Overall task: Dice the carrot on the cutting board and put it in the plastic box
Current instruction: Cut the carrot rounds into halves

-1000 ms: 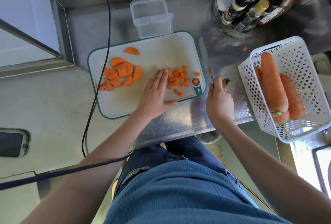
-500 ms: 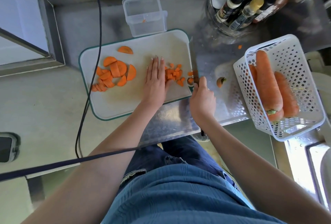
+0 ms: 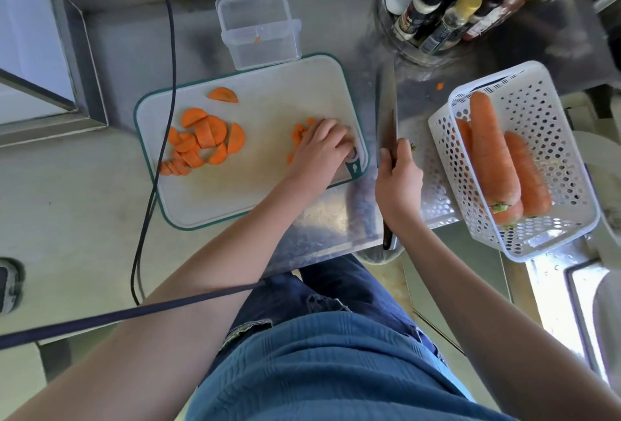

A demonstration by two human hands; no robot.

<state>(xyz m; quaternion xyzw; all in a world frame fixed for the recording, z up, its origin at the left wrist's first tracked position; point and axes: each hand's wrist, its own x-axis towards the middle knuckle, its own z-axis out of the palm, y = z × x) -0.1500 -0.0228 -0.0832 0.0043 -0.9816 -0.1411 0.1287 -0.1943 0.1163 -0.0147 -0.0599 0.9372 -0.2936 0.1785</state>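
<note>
The left hand (image 3: 322, 148) curls over diced carrot (image 3: 297, 134) on the cutting board (image 3: 255, 185), while the right hand (image 3: 398, 178) grips a knife (image 3: 386, 108) beside it.

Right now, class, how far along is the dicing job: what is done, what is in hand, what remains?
Done: a small pile of orange carrot dice lies on the white teal-rimmed cutting board. In hand: the left hand curls over that pile, while the right hand grips the steel knife beside the board. Left: the orange half-moon slices are undiced, and the clear plastic box holds only a scrap.
</note>
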